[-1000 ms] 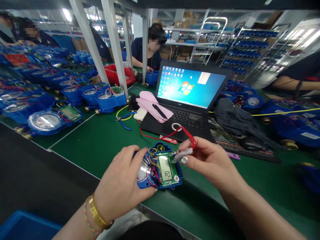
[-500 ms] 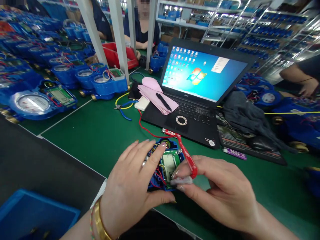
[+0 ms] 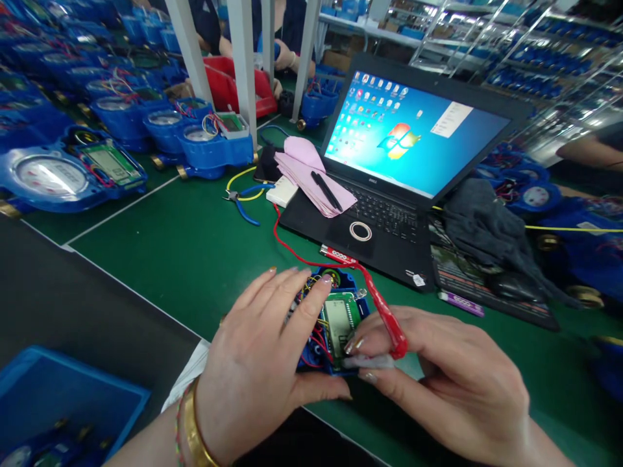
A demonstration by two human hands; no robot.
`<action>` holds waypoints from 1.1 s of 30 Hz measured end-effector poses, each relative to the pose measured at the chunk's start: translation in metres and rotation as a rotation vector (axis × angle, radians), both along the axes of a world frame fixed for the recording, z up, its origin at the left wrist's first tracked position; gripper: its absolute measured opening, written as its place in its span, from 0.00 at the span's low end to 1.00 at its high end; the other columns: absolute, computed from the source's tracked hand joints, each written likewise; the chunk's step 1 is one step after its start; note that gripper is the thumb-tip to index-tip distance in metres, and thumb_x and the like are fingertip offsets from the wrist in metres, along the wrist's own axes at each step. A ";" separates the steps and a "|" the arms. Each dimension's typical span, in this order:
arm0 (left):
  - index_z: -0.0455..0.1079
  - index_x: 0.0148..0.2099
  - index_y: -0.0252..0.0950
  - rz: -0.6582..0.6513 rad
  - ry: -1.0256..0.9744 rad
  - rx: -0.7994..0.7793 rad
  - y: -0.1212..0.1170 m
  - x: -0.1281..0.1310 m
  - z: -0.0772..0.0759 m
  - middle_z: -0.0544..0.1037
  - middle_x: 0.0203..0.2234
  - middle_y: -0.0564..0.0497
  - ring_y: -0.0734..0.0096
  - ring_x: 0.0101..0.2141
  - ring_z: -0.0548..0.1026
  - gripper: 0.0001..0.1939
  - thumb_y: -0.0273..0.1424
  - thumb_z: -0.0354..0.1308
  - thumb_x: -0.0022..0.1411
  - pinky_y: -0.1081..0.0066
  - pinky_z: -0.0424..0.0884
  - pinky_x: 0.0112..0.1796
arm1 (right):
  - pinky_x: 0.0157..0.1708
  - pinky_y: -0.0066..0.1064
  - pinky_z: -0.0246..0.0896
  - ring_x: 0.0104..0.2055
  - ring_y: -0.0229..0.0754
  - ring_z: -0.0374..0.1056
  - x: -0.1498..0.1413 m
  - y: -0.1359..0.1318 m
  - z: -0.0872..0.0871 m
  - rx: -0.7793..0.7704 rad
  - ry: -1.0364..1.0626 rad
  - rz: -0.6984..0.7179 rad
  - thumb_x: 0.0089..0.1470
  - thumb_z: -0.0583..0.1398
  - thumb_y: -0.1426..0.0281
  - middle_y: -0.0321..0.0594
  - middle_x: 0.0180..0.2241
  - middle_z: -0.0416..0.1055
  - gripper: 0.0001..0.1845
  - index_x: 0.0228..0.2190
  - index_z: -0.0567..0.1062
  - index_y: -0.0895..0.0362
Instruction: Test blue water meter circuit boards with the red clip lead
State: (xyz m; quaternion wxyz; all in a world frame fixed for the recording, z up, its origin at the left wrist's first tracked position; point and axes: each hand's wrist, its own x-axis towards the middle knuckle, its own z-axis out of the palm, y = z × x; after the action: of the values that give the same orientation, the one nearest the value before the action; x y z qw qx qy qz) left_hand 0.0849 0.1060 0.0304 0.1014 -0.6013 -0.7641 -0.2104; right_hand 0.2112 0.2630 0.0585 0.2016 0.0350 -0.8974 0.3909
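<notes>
A blue water meter with an open top point(image 3: 335, 318) lies on the green table point(image 3: 185, 259) near its front edge, its green circuit board and small LCD showing. My left hand point(image 3: 265, 370) rests over the meter's left side, fingers stretched across the wires and thumb under its front edge. My right hand point(image 3: 448, 383) pinches a red-sleeved probe point(image 3: 387, 318) with a pale tip against the board's right edge. The probe's red wire point(image 3: 282, 243) runs back toward the laptop.
An open black laptop point(image 3: 389, 168) stands behind, with pink papers and a pen point(image 3: 316, 178) on its left. Blue-handled pliers point(image 3: 243, 207) lie left of it. Many blue meters point(image 3: 58, 172) fill the left side. A grey cloth point(image 3: 491, 227) lies right. A blue bin point(image 3: 53, 402) sits bottom left.
The meter was held up showing its display; it now lies lower near the table edge. My left hand opened over it and my right hand brought the probe down onto the board.
</notes>
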 end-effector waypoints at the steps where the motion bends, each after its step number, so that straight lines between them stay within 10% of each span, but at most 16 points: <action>1: 0.60 0.58 0.30 0.001 -0.007 0.003 0.000 0.000 0.000 0.70 0.51 0.39 0.53 0.50 0.68 0.44 0.59 0.53 0.49 0.52 0.66 0.52 | 0.30 0.25 0.70 0.29 0.37 0.73 0.000 0.000 0.000 -0.003 -0.001 -0.002 0.51 0.62 0.76 0.34 0.27 0.76 0.08 0.35 0.72 0.53; 33: 0.61 0.56 0.30 0.000 -0.067 0.046 0.001 0.002 -0.002 0.71 0.50 0.39 0.53 0.50 0.69 0.46 0.57 0.61 0.42 0.51 0.66 0.52 | 0.34 0.23 0.70 0.31 0.35 0.73 -0.001 -0.002 0.008 0.056 0.016 0.104 0.51 0.60 0.81 0.38 0.28 0.75 0.07 0.34 0.73 0.60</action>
State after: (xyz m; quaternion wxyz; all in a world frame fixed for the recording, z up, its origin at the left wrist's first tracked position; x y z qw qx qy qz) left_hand 0.0872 0.1073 0.0284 0.0898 -0.5913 -0.7621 -0.2480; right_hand 0.2105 0.2612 0.0661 0.1872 0.0905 -0.9032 0.3755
